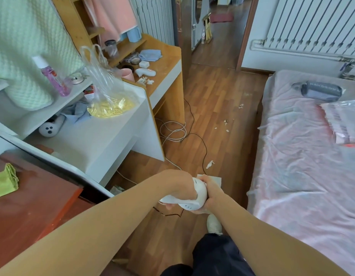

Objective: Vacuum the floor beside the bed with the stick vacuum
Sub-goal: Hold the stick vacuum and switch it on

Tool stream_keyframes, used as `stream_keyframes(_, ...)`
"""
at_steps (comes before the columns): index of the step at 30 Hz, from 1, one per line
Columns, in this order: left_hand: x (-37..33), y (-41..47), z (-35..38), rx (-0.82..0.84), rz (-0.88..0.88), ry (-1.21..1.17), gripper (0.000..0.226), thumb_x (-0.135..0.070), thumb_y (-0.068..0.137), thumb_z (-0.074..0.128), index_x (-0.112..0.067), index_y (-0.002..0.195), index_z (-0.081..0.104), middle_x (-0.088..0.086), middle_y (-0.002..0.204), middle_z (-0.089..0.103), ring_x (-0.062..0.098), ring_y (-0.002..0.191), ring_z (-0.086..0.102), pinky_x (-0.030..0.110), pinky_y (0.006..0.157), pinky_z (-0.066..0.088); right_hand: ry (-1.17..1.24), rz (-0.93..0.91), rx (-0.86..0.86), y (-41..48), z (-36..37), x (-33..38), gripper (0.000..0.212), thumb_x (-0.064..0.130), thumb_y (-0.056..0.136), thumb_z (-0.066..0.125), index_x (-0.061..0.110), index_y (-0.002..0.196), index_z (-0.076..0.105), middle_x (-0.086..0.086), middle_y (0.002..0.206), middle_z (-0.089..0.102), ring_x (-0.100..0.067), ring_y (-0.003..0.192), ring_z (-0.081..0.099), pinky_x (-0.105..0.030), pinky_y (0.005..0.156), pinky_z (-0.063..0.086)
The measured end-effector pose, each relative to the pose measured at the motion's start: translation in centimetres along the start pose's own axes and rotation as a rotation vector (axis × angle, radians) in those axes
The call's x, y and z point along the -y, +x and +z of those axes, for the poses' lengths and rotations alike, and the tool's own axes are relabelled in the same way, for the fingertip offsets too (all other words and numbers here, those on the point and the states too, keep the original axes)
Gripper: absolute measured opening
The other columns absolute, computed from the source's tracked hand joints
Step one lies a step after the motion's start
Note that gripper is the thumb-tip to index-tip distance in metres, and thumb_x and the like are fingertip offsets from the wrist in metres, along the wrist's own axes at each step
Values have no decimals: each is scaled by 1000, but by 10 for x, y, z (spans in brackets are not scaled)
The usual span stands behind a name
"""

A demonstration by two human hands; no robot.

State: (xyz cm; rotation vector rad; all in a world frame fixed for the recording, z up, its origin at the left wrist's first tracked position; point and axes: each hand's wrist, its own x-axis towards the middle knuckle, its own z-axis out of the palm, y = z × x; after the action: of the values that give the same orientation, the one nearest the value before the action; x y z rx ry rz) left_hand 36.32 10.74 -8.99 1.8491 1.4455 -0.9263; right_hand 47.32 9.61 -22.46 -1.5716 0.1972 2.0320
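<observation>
I hold the white stick vacuum (198, 198) over the wooden floor (218, 108), low in the middle of the view. My left hand (182, 189) grips its handle from the left. My right hand (211, 193) wraps round its white body from the right. The vacuum's tube and head are mostly hidden below my hands; a pale flat piece (214, 179) shows just beyond them. Bits of white paper (210, 164) lie scattered on the floor between here and the doorway, along the bed (304, 176) on the right.
Black and white cables (176, 130) coil on the floor by the white desk (105, 140) and wooden desk (166, 62) on the left. A red-brown cabinet (33, 206) stands near left. The bed is covered in clear plastic. An open doorway (218, 32) lies ahead. My white shoe (214, 224) shows below.
</observation>
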Motion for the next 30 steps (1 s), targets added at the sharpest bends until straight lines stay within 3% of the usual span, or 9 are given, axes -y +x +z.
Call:
stream_keyframes(3, -1, 8, 7, 85, -63, -89, 47, -41, 95, 43, -5, 124, 54, 15, 88, 69, 18, 54, 56, 24, 56, 47, -37, 4, -3, 4, -6, -2, 19, 29, 78, 72, 17, 93, 71, -11, 85, 73, -36, 91, 66, -52, 98, 53)
stream_keyframes(6, 0, 13, 13, 145, -73, -189, 50, -47, 93, 46, -7, 122, 49, 14, 82, 66, 20, 59, 60, 27, 58, 52, -56, 20, -4, 11, -13, -6, 26, 29, 74, 74, 19, 98, 71, -10, 85, 73, -36, 90, 67, -52, 94, 55)
stream_keyframes(10, -4, 9, 21, 143, -84, -154, 53, -45, 95, 42, -2, 126, 51, 13, 71, 60, 19, 51, 57, 24, 49, 47, -26, 42, 5, 16, -17, -11, 21, 29, 76, 73, 21, 95, 70, -8, 82, 74, -34, 85, 67, -48, 74, 56)
stream_keyframes(14, -4, 7, 20, 70, -68, -105, 48, -43, 95, 43, -6, 125, 50, 12, 70, 60, 20, 50, 56, 26, 53, 47, -18, 39, -1, 15, -13, -12, 16, 29, 77, 73, 19, 89, 72, -9, 74, 75, -33, 84, 67, -49, 75, 56)
stream_keyframes(18, 0, 16, 27, 48, -116, -107, 54, -47, 90, 47, -9, 129, 48, 14, 96, 69, 20, 60, 61, 25, 57, 48, -12, 20, -23, 14, -9, -13, 15, 30, 77, 72, 20, 89, 72, -8, 78, 75, -33, 87, 67, -50, 100, 52)
stream_keyframes(21, 0, 16, 27, 67, -138, -102, 60, -51, 91, 43, -5, 128, 51, 15, 88, 69, 19, 52, 58, 23, 56, 48, -10, 18, -27, 17, -8, -13, 19, 29, 75, 73, 21, 92, 73, -8, 82, 75, -34, 91, 67, -52, 105, 50)
stream_keyframes(25, -2, 13, 23, 88, -132, -81, 62, -52, 94, 40, -2, 129, 50, 14, 75, 64, 19, 50, 57, 24, 56, 47, -10, 21, -2, 16, -7, -11, 14, 29, 78, 71, 20, 90, 72, -8, 81, 74, -33, 88, 66, -52, 103, 51)
stream_keyframes(27, -4, 10, 22, 102, -124, -79, 63, -53, 95, 36, -2, 130, 49, 15, 80, 63, 21, 53, 57, 25, 57, 47, -8, 27, 3, 15, -8, -10, 13, 29, 80, 71, 19, 89, 71, -8, 77, 73, -33, 84, 66, -50, 94, 54)
stream_keyframes(30, -7, 6, 18, -8, -20, -55, 45, -47, 102, 30, -7, 99, 51, 16, 95, 59, 20, 68, 56, 30, 76, 47, 3, 30, 15, 13, -8, -8, 13, 30, 82, 69, 17, 85, 69, -10, 69, 71, -31, 78, 65, -47, 79, 55)
